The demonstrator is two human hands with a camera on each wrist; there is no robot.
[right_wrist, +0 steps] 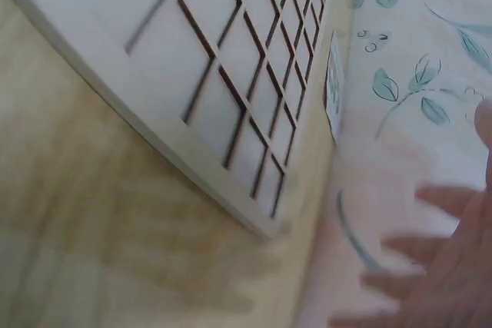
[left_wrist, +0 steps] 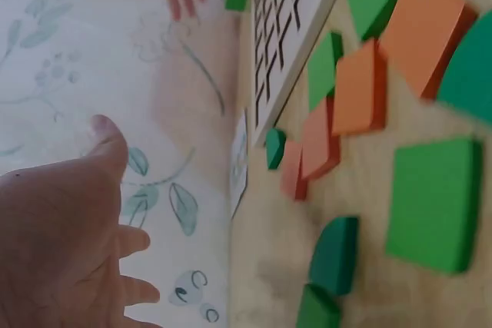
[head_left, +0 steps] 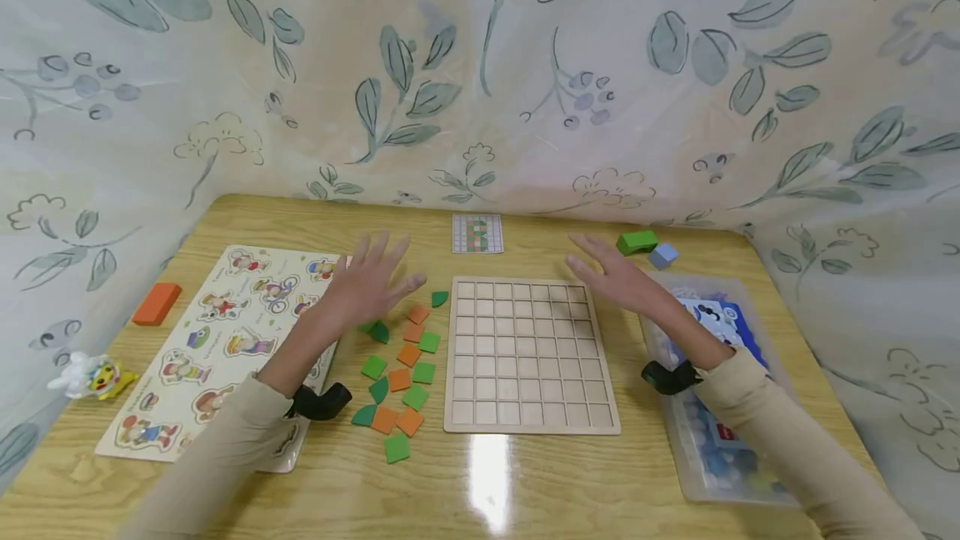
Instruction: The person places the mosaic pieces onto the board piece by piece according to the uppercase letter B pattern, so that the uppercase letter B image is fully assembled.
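Wooden worktop (head_left: 525, 482) backed by a leaf-printed cloth (head_left: 480, 65). Largest on it: a picture peg puzzle (head_left: 202, 348) at 9 o'clock, and a clear plastic bin (head_left: 705, 473) of small parts at 3 o'clock. Dead centre lies the gridded wooden board (head_left: 528, 354), every cell seen bare. A small pattern card (head_left: 477, 233) is set at 12 o'clock of the board, against the cloth. Loose foam tiles (head_left: 401, 373), green and orange, squares and quarter-rounds, are scattered just beside the board at its 9 o'clock; in the left wrist view they lie flat, several touching or overlapping. An orange block (head_left: 156, 303) and a small toy figure (head_left: 93, 377) sit at the far left edge; a green block (head_left: 637, 242) and a blue cube (head_left: 663, 256) at 1 o'clock of the board. Left hand (head_left: 371, 277) is held above the upper tiles, fingers spread and straight, nothing gripped. Right hand (head_left: 615, 273) is raised over the board's upper right corner, fingers likewise extended, nothing held. Judged: filling not yet begun; hands poised on either side of the board. Next move would call for the card to be read, one tile of matching colour and shape to be pinched from the scatter, and its edges squared to a cell.
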